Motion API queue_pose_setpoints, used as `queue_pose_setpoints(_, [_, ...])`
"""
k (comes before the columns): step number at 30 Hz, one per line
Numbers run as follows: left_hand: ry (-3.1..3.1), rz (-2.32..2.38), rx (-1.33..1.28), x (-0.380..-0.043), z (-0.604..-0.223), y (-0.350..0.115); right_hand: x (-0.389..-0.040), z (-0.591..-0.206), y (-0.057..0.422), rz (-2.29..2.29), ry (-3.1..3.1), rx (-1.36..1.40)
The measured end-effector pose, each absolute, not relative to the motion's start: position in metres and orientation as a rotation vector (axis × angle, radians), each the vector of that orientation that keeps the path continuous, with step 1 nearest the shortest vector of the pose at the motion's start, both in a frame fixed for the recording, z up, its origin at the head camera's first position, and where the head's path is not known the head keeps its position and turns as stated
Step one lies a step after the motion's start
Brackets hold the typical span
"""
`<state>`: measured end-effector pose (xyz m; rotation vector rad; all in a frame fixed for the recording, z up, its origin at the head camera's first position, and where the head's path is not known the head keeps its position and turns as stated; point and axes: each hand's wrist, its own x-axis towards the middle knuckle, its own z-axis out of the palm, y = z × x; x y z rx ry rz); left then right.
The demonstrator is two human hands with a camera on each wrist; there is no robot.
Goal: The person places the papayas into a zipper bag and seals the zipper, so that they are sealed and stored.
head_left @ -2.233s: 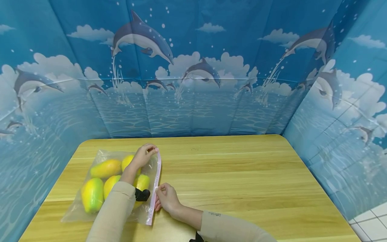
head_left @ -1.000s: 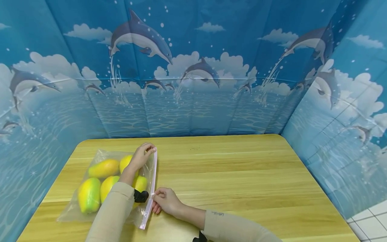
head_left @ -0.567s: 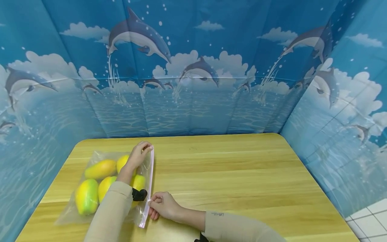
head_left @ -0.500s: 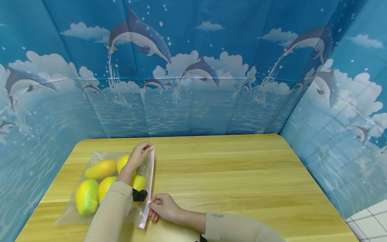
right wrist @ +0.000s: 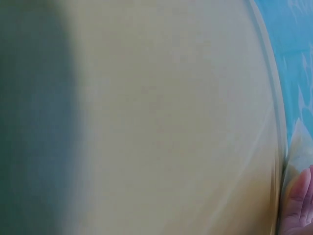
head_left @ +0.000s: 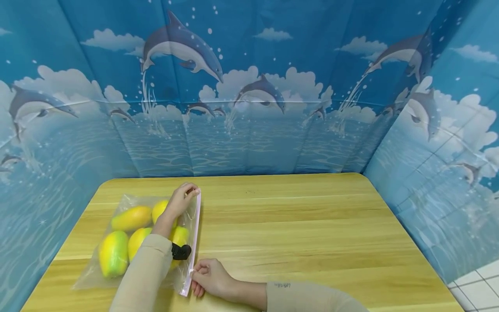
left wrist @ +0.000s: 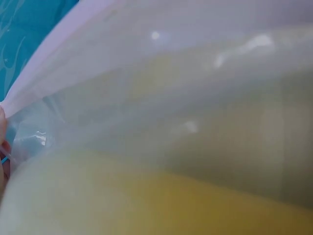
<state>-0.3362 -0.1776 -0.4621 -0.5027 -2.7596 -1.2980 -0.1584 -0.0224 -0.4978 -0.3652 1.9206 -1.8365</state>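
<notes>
A clear zip bag (head_left: 90, 277) lies on the left of the table with several yellow-green mangoes (head_left: 113, 254) inside. Its pink zip strip (head_left: 196, 229) runs along the right side. At the far end of that strip, my left hand (head_left: 180, 201) pinches the corner, its forearm crossing over the bag and hiding some fruit. My right hand (head_left: 213, 278) pinches a small white slider (head_left: 192, 271) close to the strip's near end. In the left wrist view, plastic and a blurred mango (left wrist: 181, 200) fill the frame. Fingers of my right hand (right wrist: 297, 205) show at the right wrist view's edge.
The wooden table (head_left: 304, 234) stretches away to the right of the bag. A blue curtain with printed dolphins (head_left: 249, 143) stands behind and along both sides. A black wrist camera (head_left: 181, 251) on my left wrist sits above the bag.
My right hand has slid the slider along the strip toward the near end. The strip looks straighter, and the bag sits slightly further left. My left hand keeps its pinch on the far corner.
</notes>
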Motion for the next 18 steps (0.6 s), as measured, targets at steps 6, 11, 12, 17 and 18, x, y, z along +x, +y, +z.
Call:
queue_pose_setpoints(6, [-2.752,-1.28,-0.518,-0.334,-0.462,-0.177,-0.149,-0.501,-0.022,-1.833,1.893,-0.426])
queue_pose_setpoints(11, [-2.743,-1.278,-0.521,-0.332,-0.463,-0.176,-0.143,-0.499,-0.02,-1.822,1.862,-0.406])
queue_pose_setpoints(12, [-2.743,-1.281,-0.518,-0.332,-0.463,-0.176,-0.142,-0.498,-0.019,-1.818,1.853,-0.402])
queue_pose_setpoints(17, [-2.737,-1.292,-0.504,-0.33,-0.463,-0.175,-0.14,-0.495,-0.014,-1.801,1.823,-0.458])
queue_pose_setpoints(18, [-2.737,-1.292,-0.502,-0.33,-0.463,-0.175,-0.139,-0.495,-0.014,-1.8,1.82,-0.472])
